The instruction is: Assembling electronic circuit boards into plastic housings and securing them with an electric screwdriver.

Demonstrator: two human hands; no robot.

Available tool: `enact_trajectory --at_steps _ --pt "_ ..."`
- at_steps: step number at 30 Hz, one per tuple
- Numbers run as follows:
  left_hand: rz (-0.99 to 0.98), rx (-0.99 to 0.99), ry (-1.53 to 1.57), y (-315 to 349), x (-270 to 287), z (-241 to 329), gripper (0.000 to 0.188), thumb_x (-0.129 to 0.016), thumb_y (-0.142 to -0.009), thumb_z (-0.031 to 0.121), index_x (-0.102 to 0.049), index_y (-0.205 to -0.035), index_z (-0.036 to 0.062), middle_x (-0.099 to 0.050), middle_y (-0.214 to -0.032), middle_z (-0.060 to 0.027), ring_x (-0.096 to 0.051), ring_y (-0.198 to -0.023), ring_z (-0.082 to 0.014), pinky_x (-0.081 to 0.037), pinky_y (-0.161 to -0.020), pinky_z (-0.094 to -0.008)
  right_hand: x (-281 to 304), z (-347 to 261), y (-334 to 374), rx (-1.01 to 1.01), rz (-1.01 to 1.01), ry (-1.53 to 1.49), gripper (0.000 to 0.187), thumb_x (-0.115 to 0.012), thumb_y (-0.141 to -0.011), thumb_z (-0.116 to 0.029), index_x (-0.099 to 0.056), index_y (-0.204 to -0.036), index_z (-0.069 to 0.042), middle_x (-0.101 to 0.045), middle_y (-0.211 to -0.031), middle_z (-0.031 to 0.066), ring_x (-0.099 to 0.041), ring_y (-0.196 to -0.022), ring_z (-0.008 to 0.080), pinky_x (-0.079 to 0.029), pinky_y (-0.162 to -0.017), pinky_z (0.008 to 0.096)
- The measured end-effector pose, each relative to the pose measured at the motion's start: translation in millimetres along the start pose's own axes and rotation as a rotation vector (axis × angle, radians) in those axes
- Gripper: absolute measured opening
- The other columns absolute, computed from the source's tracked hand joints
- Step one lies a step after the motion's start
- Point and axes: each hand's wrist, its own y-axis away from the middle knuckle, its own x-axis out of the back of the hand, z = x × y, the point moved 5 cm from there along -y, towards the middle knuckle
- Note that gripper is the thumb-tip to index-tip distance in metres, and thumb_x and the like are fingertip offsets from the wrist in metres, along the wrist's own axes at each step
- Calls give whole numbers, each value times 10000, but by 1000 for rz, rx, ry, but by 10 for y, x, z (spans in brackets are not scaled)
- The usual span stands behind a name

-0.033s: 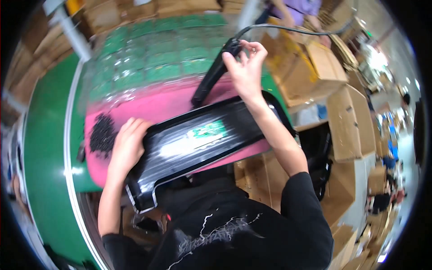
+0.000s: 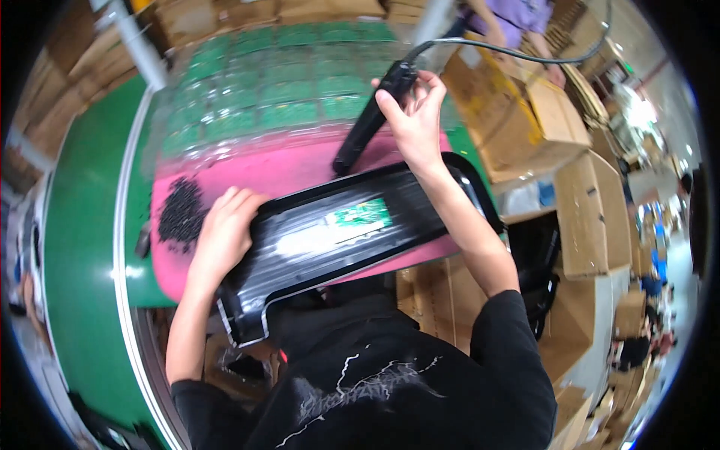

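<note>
A long black plastic tray-like housing [image 2: 300,281] lies across the pink mat in front of me, its lower left corner jutting past the mat. Inside it sits a green circuit board [image 2: 364,215]. My left hand [image 2: 227,231] is closed over the housing's left rim; its fingertips are partly hidden. In my right hand [image 2: 416,112] is a black electric screwdriver [image 2: 367,131], gripped near its corded upper end and slanting down to the left. Its lower end is just behind the housing's far rim. Beside my left hand is a heap of small black screws [image 2: 182,214].
Clear plastic trays [image 2: 262,94] of green boards cover the far side of the pink mat [image 2: 232,174]. Cardboard boxes [image 2: 559,112] stand at the right, one holding black housings [image 2: 536,259]. A cable [image 2: 510,52] runs rightward from the screwdriver. A co-worker in purple [image 2: 517,22] is beyond.
My right-hand fingers have closed further round the screwdriver's upper end. The whole view has shifted slightly; the housing and my left hand keep their places relative to each other.
</note>
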Motion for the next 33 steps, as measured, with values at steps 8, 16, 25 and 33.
enact_trajectory --at_steps 8,16,25,33 --pt "39 29 46 132 115 15 282 -657 -856 76 -606 -1127 15 -631 -1056 -128 -590 -1011 -317 -456 -948 -408 -533 -140 179 -289 -133 -543 306 -598 -988 -261 -520 -1213 -70 -540 -761 11 -541 -704 137 -477 -720 334" --pt "-83 79 1002 -133 260 594 321 -533 -1015 252 -617 -1200 3 -686 -1034 -85 -616 -904 -154 -490 -822 -308 -609 -982 380 -380 -298 -1053 412 -538 -971 -499 -519 -1117 -115 -416 -628 -58 -401 -543 66 -388 -627 288" --pt "-240 -116 700 -213 395 826 241 -687 -900 218 -650 -929 -19 -658 -821 -111 -640 -788 -297 -494 -706 -378 -509 -1172 533 -226 -556 -1017 450 -586 -955 -488 -481 -1163 -103 -492 -646 -57 -474 -513 49 -435 -592 265" --pt "-127 -410 486 -246 352 952 135 -703 -844 131 -626 -895 33 -627 -826 -64 -635 -787 -265 -477 -718 -369 -439 -1246 572 -160 -716 -1027 443 -625 -933 -472 -473 -1148 -116 -547 -634 -50 -526 -489 66 -471 -573 278"
